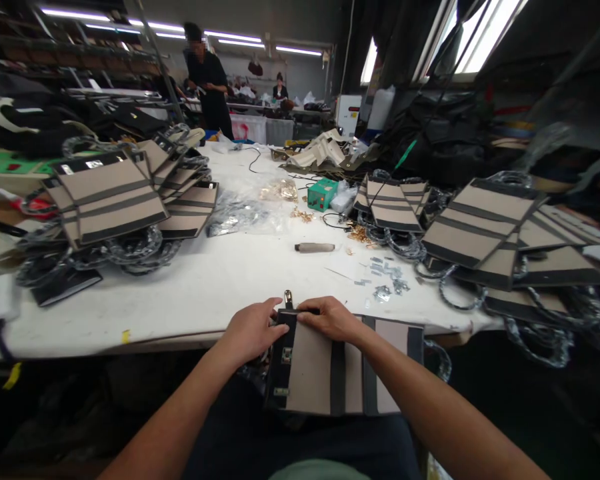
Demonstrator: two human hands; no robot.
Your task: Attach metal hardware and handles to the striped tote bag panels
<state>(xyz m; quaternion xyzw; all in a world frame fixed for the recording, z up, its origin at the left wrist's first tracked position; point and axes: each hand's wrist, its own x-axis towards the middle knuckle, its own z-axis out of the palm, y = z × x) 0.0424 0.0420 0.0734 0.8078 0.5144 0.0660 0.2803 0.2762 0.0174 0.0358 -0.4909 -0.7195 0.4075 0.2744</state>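
Note:
A beige panel with dark stripes (310,370) lies across my lap and against the table's front edge. Its dark left end carries small metal fittings, and a metal clasp (289,300) sticks up past its far corner. My left hand (255,330) grips that dark end near the clasp, thumb on top and fingers partly hidden. Bent over the panel's far edge, my right hand (330,319) holds it just right of the clasp. A grey-brown cylindrical handle tool (315,247) rests on the white table (245,273) beyond my hands.
Striped panels with plastic-wrapped rings are stacked at left (115,200) and right (480,220). Small metal plates (383,273), gold-coloured parts (360,233), a green box (323,194) and clear plastic bags (245,210) lie ahead. A person (210,83) stands in the background.

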